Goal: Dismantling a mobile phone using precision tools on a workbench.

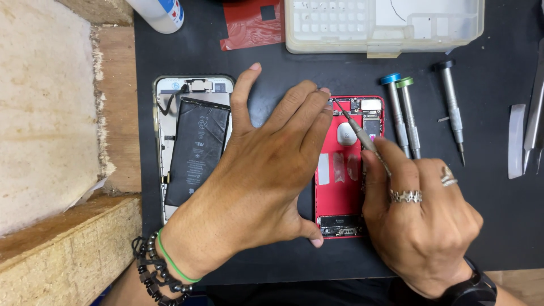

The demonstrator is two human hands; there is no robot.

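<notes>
A red phone housing [340, 195] lies open on a black mat [487, 209], its inner boards showing at top and bottom. My left hand [260, 170] lies flat with fingers spread, its fingertips pressing the housing's upper left edge. My right hand [419, 221] grips a thin silver screwdriver [357, 129] whose tip touches the top of the housing near the left corner. To the left lies a second opened phone [192, 141] with a black battery, partly under my left hand.
Three screwdrivers lie right of the housing: blue-capped [396, 110], green-capped [409, 113] and dark-capped [452, 107]. A clear plastic parts box [385, 25] sits at the top. Metal tweezers [532, 122] lie far right. A red sheet [252, 25], a white bottle [161, 12] and wooden blocks [62, 243] are left.
</notes>
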